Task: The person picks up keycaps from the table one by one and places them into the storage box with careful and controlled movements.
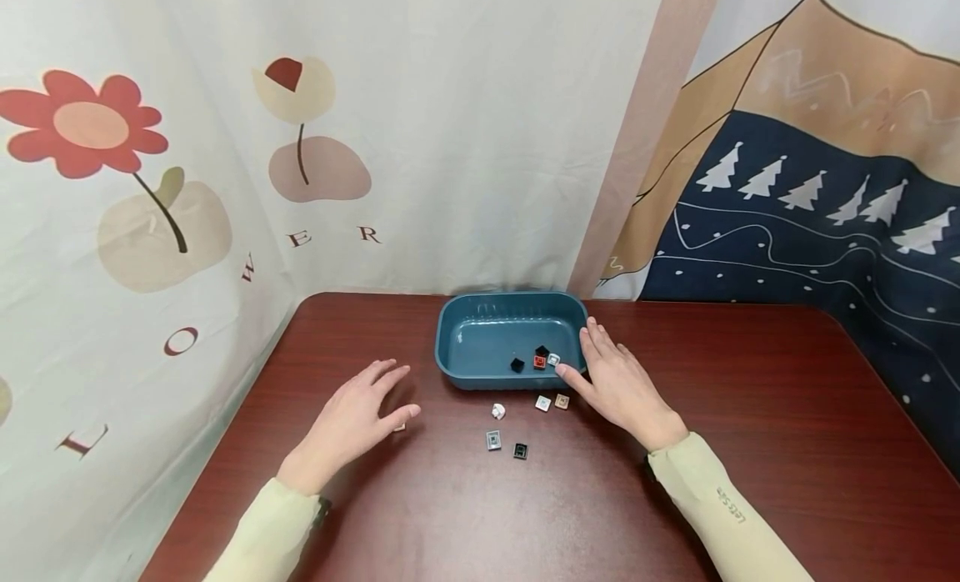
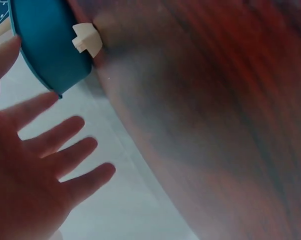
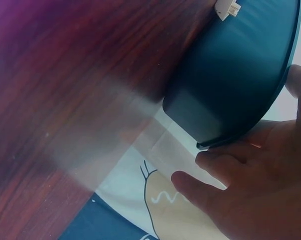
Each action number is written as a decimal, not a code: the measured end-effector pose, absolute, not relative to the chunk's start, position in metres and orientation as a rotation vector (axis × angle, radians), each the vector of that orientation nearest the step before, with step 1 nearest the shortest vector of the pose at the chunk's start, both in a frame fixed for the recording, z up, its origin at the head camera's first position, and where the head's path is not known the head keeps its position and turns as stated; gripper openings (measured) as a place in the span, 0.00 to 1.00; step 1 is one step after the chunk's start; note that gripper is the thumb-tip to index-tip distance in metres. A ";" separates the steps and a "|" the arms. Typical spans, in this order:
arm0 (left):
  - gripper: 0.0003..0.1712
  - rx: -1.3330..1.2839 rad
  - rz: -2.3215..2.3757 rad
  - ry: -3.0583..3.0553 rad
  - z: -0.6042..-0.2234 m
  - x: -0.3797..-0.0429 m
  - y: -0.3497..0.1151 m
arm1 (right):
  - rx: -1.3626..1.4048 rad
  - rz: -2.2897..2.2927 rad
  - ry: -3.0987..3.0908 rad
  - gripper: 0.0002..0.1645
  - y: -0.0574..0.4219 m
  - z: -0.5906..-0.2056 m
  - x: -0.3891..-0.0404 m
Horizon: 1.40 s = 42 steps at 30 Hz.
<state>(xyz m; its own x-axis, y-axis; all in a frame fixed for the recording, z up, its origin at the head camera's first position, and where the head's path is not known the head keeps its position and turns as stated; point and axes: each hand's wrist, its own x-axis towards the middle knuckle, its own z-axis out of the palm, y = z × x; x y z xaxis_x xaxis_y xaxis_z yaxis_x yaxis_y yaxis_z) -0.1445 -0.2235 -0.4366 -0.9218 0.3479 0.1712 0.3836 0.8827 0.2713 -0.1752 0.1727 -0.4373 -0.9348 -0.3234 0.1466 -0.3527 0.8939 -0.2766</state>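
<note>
A teal plastic tray [image 1: 495, 382] stands at the back of the table, with two black keycaps, a red keycap [image 1: 539, 363] and a white keycap [image 1: 553, 359] in its front right part. My right hand [image 1: 618, 390] is at the tray's right end, fingers stretched along the outside and thumb over the front corner of the rim. In the right wrist view its fingertips [image 3: 205, 160] lie right at the rim. My left hand [image 1: 352, 423] hovers left of the tray, fingers spread, nothing in it. A light keycap [image 1: 400, 427] peeks out beside its thumb.
In front of the tray lie a white keycap [image 1: 542, 403], a tan keycap [image 1: 562, 401], another white one on its side [image 1: 498, 411], a grey keycap [image 1: 492, 440] and a black keycap [image 1: 521, 451]. Printed curtains [image 1: 465, 148] hang behind the brown table [image 1: 750, 449].
</note>
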 end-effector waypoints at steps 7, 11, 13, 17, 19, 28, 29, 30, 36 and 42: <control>0.35 -0.633 -0.420 -2.981 -0.441 -0.138 -0.220 | 0.539 0.459 -2.961 0.54 0.172 -0.437 -0.175; 0.29 -0.676 -0.372 -2.981 -0.443 -0.137 -0.220 | 0.540 0.462 -2.961 0.54 0.171 -0.436 -0.175; 0.26 -0.695 -0.363 -2.981 -0.444 -0.136 -0.220 | 0.539 0.465 -2.962 0.54 0.171 -0.436 -0.175; 0.23 -0.751 -0.376 -2.966 -0.445 -0.135 -0.221 | 0.532 0.473 -2.966 0.54 0.171 -0.436 -0.175; 0.23 -0.781 -0.388 -2.953 -0.445 -0.135 -0.221 | 0.528 0.478 -2.970 0.54 0.172 -0.436 -0.175; 0.14 -0.859 -0.494 -2.928 -0.443 -0.136 -0.220 | 0.517 0.486 -2.981 0.54 0.172 -0.436 -0.175; 0.13 -0.861 -0.503 -2.928 -0.443 -0.136 -0.220 | 0.517 0.488 -2.982 0.54 0.172 -0.436 -0.175; 0.13 -0.863 -0.507 -2.929 -0.443 -0.136 -0.219 | 0.517 0.490 -2.982 0.54 0.172 -0.436 -0.175; 0.10 -0.875 -0.486 -2.925 -0.443 -0.137 -0.219 | 0.514 0.496 -2.984 0.54 0.172 -0.436 -0.175; 0.08 -0.896 -0.435 -2.900 -0.444 -0.138 -0.218 | 0.514 0.493 -2.984 0.54 0.173 -0.437 -0.176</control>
